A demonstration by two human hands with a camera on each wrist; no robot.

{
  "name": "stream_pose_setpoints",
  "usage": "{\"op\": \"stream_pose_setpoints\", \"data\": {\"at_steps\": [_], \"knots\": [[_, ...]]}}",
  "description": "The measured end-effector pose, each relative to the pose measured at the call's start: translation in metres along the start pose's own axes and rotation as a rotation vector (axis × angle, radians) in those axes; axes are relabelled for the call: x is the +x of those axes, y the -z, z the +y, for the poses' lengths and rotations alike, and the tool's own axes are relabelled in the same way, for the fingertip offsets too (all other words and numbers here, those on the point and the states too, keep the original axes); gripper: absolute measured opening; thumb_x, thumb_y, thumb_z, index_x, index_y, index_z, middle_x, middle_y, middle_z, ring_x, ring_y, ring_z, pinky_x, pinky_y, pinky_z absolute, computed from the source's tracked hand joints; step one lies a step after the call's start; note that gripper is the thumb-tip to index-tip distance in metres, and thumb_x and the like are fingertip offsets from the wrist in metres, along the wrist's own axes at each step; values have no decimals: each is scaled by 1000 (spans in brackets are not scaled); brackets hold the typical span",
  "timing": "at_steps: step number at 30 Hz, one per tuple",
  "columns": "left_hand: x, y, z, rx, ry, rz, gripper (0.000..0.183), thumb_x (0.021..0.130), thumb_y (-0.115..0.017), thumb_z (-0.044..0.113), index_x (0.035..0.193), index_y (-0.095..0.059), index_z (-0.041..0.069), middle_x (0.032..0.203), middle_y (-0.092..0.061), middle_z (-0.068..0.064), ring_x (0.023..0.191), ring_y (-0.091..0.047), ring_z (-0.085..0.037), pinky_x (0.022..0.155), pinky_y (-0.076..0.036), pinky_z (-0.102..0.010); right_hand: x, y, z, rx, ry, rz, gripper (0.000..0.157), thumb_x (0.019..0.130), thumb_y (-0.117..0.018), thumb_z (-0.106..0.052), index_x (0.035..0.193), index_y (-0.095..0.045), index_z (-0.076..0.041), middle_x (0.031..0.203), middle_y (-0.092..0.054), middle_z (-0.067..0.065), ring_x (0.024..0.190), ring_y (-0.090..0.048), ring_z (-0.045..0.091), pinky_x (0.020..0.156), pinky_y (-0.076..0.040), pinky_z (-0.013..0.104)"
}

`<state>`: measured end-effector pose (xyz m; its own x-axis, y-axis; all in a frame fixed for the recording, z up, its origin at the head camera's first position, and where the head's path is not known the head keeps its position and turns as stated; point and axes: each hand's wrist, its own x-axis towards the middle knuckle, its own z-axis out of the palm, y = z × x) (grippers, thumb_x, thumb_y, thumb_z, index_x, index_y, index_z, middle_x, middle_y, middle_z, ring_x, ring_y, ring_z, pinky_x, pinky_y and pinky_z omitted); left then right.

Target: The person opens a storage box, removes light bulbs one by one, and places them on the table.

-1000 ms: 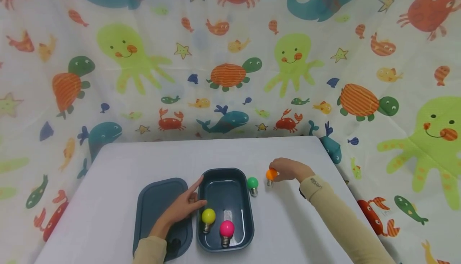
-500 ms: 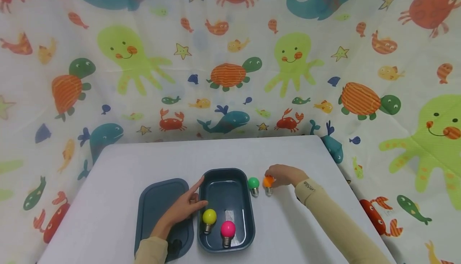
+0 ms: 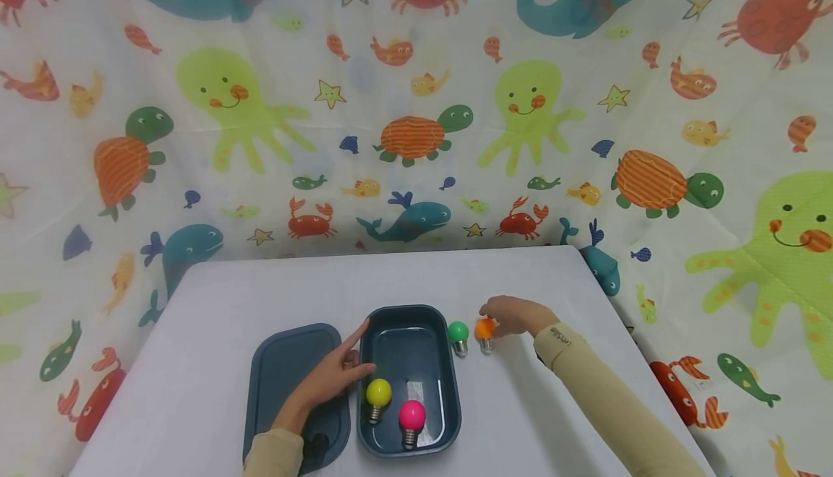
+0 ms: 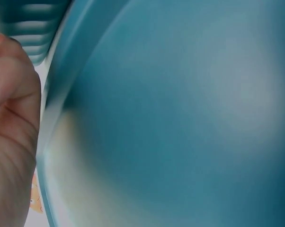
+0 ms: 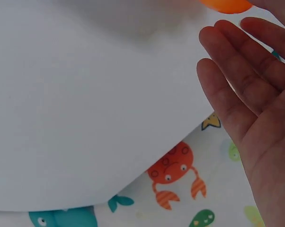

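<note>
An orange light bulb [image 3: 485, 329] stands out on the white table, its metal base toward me. My right hand [image 3: 517, 314] is over it; in the right wrist view the fingers [image 5: 246, 80] are extended, with the thumb by the orange bulb [image 5: 227, 4]. Just left lies a green bulb [image 3: 458, 331], beside a dark blue rectangular container [image 3: 455, 390]. Inside the container are a yellow bulb [image 3: 378, 392] and a pink bulb [image 3: 412, 416]. My left hand [image 3: 328, 376] rests at the container's left rim, index finger and thumb stretched out to it.
A dark blue lid [image 3: 280, 361] lies left of the container, partly under my left forearm. A small dark object [image 3: 317, 447] shows near its lower end. Behind the white table [image 3: 403, 274] hangs a curtain [image 3: 416, 65] printed with sea animals.
My right hand has brought the orange bulb down and toward me onto the table near the green bulb, and its fingers have loosened. The left hand has stayed put.
</note>
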<state>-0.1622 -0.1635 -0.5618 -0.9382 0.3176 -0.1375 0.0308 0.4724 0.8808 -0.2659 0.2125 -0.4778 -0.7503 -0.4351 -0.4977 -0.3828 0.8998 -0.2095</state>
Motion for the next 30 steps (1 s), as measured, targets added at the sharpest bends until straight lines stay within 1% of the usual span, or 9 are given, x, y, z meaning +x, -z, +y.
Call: {"op": "stream_pose_setpoints", "data": {"at_steps": [4, 6, 9, 11, 13, 16, 21, 25, 30], "knots": [[0, 0, 1, 1, 4, 1, 82, 90, -69, 38, 155, -20, 40, 77, -51, -5, 59, -47, -17, 51, -43, -28, -1, 7, 2, -16, 48, 40, 46, 87, -75, -16, 130, -61, -7, 117, -62, 7, 105, -57, 22, 97, -46, 42], [0, 0, 1, 2, 9, 3, 82, 90, -70, 38, 155, -20, 41, 77, -51, -5, 59, -46, -17, 51, -43, -28, -2, 12, 3, -14, 95, 88, 47, 87, -76, -17, 130, -60, -4, 117, -62, 10, 104, -57, 23, 95, -48, 42], [0, 0, 0, 4, 16, 5, 83, 90, -70, 38, 155, -20, 42, 77, -51, -5, 60, -47, -17, 51, -43, -28, -2, 19, -1, 24, 162, 171, 48, 87, -76, -19, 129, -60, -2, 118, -62, 13, 105, -58, 27, 93, -48, 41], [1, 0, -1, 5, 16, 6, 83, 89, -70, 38, 154, -19, 43, 77, -51, -6, 60, -47, -17, 51, -43, -28, -3, 23, -7, 58, 206, 218, 48, 87, -76, -20, 128, -60, -2, 117, -62, 14, 106, -58, 30, 93, -48, 42], [2, 0, -1, 8, 14, 8, 83, 89, -70, 38, 154, -19, 44, 77, -51, -6, 60, -47, -17, 52, -43, -28, -3, 26, -16, 74, 241, 259, 46, 87, -75, -21, 128, -60, -3, 116, -62, 12, 107, -59, 29, 93, -49, 40], [2, 0, -2, 13, 11, 12, 83, 89, -70, 38, 154, -19, 44, 77, -51, -6, 60, -47, -17, 52, -43, -29, -3, 31, -35, 60, 306, 298, 45, 88, -75, -23, 127, -61, -5, 115, -62, 8, 106, -59, 27, 93, -49, 38], [2, 0, -1, 16, 6, 13, 83, 90, -70, 38, 155, -19, 43, 77, -51, -6, 59, -47, -16, 52, -43, -28, 2, 32, -72, 27, 401, 290, 48, 89, -74, -25, 130, -59, -5, 119, -61, 8, 108, -58, 24, 94, -49, 35], [2, 1, -1, 10, 9, 8, 83, 90, -70, 38, 155, -19, 43, 78, -51, -6, 60, -47, -17, 52, -44, -28, 10, 26, -99, -10, 441, 274, 50, 87, -75, -29, 129, -60, -5, 118, -61, 6, 105, -58, 17, 93, -48, 30], [2, 3, 0, -2, 12, -3, 82, 90, -69, 37, 154, -19, 44, 78, -51, -6, 60, -48, -17, 52, -43, -29, 20, 14, -129, -53, 475, 242, 52, 86, -76, -32, 129, -60, -7, 117, -63, 4, 103, -58, 14, 93, -48, 25]]}}
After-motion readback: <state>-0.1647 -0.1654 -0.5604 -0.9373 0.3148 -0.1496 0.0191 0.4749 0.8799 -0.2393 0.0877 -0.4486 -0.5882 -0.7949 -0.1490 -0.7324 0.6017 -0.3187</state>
